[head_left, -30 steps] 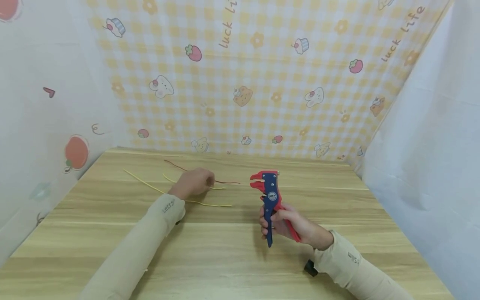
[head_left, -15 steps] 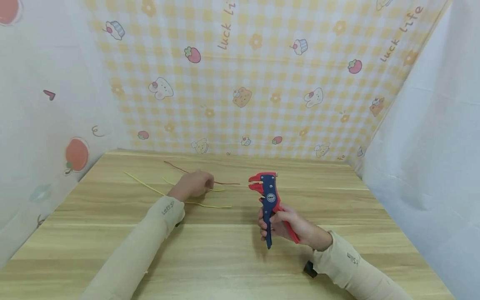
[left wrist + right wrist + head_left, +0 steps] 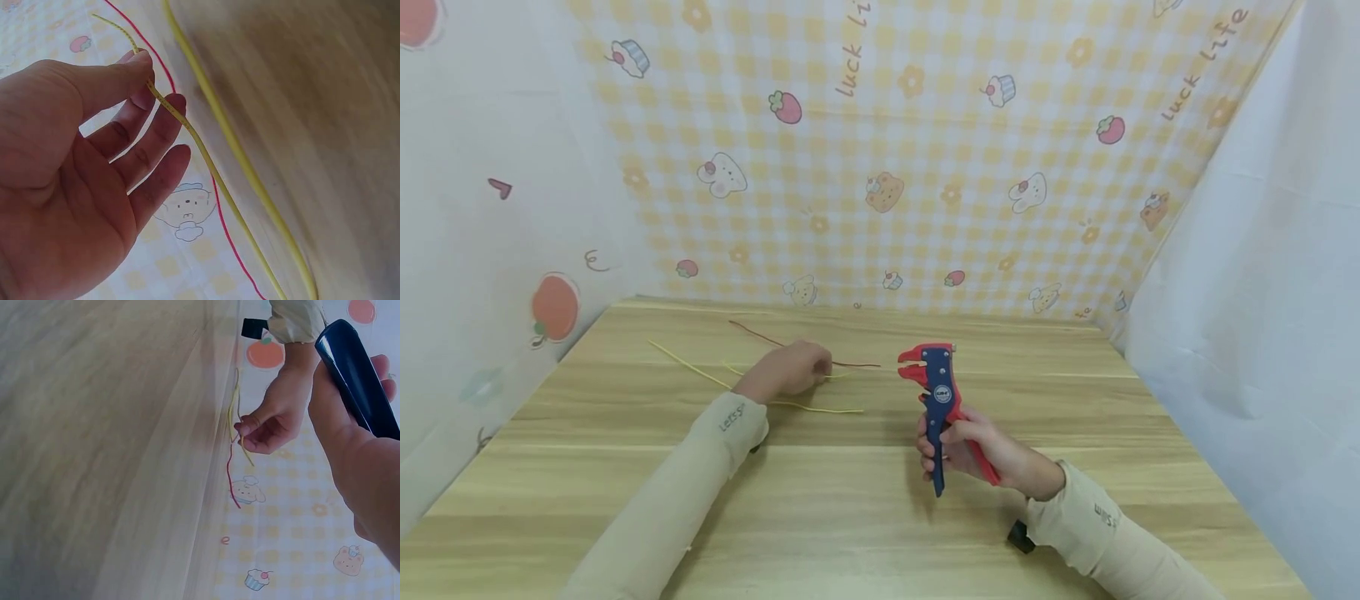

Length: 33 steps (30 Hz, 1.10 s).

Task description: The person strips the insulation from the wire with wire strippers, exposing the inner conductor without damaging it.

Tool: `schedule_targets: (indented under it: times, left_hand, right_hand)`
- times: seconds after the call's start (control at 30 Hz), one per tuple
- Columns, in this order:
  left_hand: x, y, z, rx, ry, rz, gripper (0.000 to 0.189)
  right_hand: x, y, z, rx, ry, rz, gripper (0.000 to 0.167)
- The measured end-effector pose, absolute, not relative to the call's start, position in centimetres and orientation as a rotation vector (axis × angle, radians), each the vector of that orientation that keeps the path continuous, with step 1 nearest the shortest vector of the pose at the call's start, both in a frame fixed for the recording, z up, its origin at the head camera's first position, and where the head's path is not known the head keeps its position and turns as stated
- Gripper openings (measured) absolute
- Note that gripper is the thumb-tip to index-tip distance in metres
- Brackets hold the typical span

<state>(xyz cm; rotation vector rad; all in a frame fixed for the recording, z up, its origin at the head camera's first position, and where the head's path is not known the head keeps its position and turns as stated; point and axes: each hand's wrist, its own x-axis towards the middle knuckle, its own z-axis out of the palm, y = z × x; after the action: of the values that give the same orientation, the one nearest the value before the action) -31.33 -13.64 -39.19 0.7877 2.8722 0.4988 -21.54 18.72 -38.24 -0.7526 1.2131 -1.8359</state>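
Observation:
My left hand (image 3: 786, 368) pinches a thin yellow wire (image 3: 209, 162) between thumb and index finger, its short free end poking out past the fingertips. A red wire (image 3: 859, 365) runs behind that hand on the wooden table, and a second yellow wire (image 3: 820, 409) lies nearer me. In the right hand (image 3: 981, 450) is a wire stripper (image 3: 942, 392) with a blue body and red jaws, held upright with the jaws pointing left toward the wires. A gap separates the jaws from the yellow wire's end. The right wrist view shows one blue handle (image 3: 356, 375) in my grip.
The wooden table (image 3: 850, 517) reaches back to a yellow checked cloth backdrop (image 3: 880, 167). White cloth hangs along both sides. A black piece (image 3: 1021, 536) sits under the right sleeve's cuff.
My left hand has shifted very slightly to the right with the yellow wire, so less of its end shows beyond the fingers. The right hand and wire stripper stay almost in place.

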Motion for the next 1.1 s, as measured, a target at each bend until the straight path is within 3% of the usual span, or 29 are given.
schedule_targets:
  times: [1.1]
  left_hand:
    - [-29.0, -11.9, -38.2, 0.989, 2.926, 0.849, 0.017]
  right_hand:
    - [-21.3, 18.3, -38.3, -0.763, 1.205, -1.821, 0.027]
